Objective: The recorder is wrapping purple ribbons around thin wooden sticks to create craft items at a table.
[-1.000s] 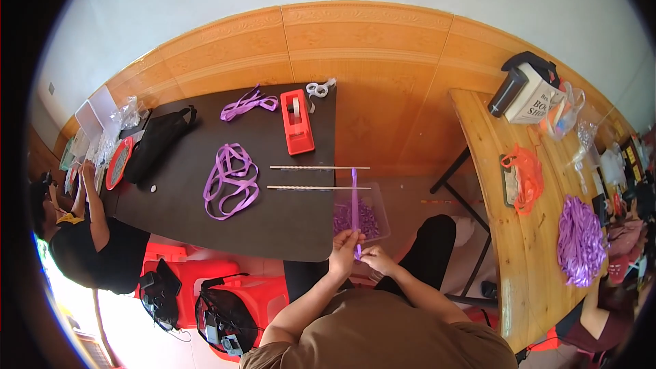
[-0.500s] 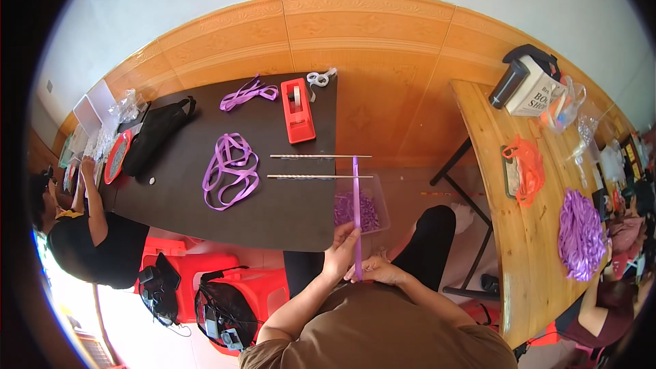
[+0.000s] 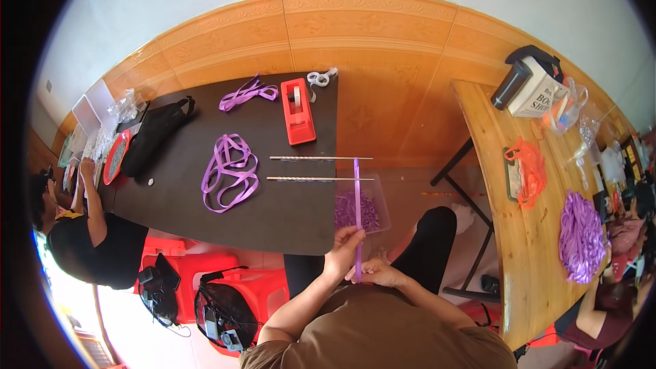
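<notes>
A narrow purple ribbon runs from two slim metal rods down toward my lap. My left hand pinches it partway along its length. Lower down, close to my shirt, my right hand has its fingers closed around the ribbon's near end. Both rods lie side by side on the dark table, their tips jutting past its right edge, and the ribbon hangs at those tips. Exactly how it is looped there is too small to tell.
Loose purple ribbon, a red tape dispenser and white scissors lie on the dark table. Under its edge stands a clear bin of purple ribbon. A wooden table at right holds a purple ribbon bundle. Another person sits left.
Hardly anything differs. My left hand has shifted very slightly, and the ribbon stays held between both hands and the rods.
</notes>
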The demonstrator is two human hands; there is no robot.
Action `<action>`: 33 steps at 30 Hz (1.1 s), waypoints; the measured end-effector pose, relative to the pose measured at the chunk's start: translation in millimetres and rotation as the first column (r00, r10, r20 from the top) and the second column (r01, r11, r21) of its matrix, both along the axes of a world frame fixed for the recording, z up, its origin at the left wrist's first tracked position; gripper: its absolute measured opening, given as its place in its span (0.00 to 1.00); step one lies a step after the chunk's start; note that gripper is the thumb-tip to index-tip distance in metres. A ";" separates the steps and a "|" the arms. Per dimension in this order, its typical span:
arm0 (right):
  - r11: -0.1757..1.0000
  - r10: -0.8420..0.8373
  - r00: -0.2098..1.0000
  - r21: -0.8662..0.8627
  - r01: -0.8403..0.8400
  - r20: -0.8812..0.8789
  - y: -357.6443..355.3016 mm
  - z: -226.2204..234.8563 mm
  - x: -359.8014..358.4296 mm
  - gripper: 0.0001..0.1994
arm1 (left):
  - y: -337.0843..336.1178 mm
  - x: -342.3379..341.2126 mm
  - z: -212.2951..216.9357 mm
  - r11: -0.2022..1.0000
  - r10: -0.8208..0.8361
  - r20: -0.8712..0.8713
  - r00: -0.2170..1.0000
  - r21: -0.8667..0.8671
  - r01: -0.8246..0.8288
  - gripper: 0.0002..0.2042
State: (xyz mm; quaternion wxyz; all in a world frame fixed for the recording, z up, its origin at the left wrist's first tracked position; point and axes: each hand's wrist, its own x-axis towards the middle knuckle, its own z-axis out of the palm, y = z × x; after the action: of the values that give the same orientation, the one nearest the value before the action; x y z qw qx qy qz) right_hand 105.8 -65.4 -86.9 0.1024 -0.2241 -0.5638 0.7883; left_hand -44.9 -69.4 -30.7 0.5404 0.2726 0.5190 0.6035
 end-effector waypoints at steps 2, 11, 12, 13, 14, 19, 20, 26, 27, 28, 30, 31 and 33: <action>0.999 -0.022 1.000 0.045 0.022 0.012 0.0 -5.9 -0.4 0.14 | 0.9 0.0 -0.5 1.000 -0.013 -0.028 1.000 -0.007 0.013 0.07; 0.505 -0.816 0.573 0.386 0.772 -0.079 40.7 5.9 5.2 0.11 | 1.8 1.0 10.4 0.998 -0.064 0.108 0.992 0.023 0.062 0.06; 0.296 -0.801 0.550 0.641 0.708 -0.237 52.9 26.2 -1.9 0.13 | -1.3 -1.1 11.0 0.998 -0.061 0.107 0.992 0.017 0.060 0.06; 0.023 -0.737 0.555 0.806 0.592 -0.386 67.4 53.9 -8.2 0.17 | -3.1 -2.3 11.7 0.999 -0.049 0.115 0.992 0.011 0.048 0.06; -0.187 -0.588 0.651 0.864 0.467 -0.480 79.0 77.6 -13.0 0.16 | -3.3 -2.0 13.2 0.999 -0.038 0.124 0.992 0.007 0.037 0.06; -0.499 -0.237 0.901 0.841 0.207 -0.363 101.3 101.3 -23.4 0.19 | -7.2 1.6 19.0 0.999 -0.022 0.172 0.985 0.033 0.016 0.05; -0.524 -0.192 0.903 0.818 0.237 -0.384 104.1 101.6 -24.6 0.18 | -7.6 2.1 18.1 1.000 0.005 0.181 0.983 0.012 -0.008 0.05; -0.571 -0.114 0.920 0.783 0.247 -0.374 103.3 113.6 -29.3 0.18 | -15.9 -3.0 26.4 0.997 0.007 0.154 0.988 -0.071 0.004 0.04; -0.571 -0.113 0.921 0.783 0.246 -0.372 102.4 114.6 -30.1 0.18 | -16.3 -3.4 27.3 0.996 -0.007 0.153 0.988 -0.085 0.020 0.04; -0.569 -0.104 0.921 0.782 0.255 -0.376 100.6 115.0 -31.1 0.17 | -16.2 -2.6 26.6 0.996 -0.006 0.155 0.988 -0.084 0.019 0.04; -0.564 -0.086 0.917 0.778 0.277 -0.389 97.6 118.9 -33.4 0.14 | -16.0 -0.2 26.8 1.000 0.014 0.186 0.982 -0.029 -0.009 0.04; -0.565 -0.085 0.917 0.777 0.277 -0.389 96.7 121.2 -33.8 0.14 | -16.1 0.5 28.9 1.000 0.014 0.186 0.982 -0.028 -0.009 0.04; -0.568 -0.085 0.910 0.770 0.290 -0.405 94.9 125.6 -34.1 0.13 | -16.9 1.8 35.2 1.000 0.022 0.249 0.968 -0.008 -0.020 0.04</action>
State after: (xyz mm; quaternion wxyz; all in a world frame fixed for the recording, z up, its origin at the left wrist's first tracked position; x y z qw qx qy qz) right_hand 71.7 29.5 38.7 0.4341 -0.0826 -0.8875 -0.1303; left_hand -43.2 -86.3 4.5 0.5957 0.1878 0.4516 0.6372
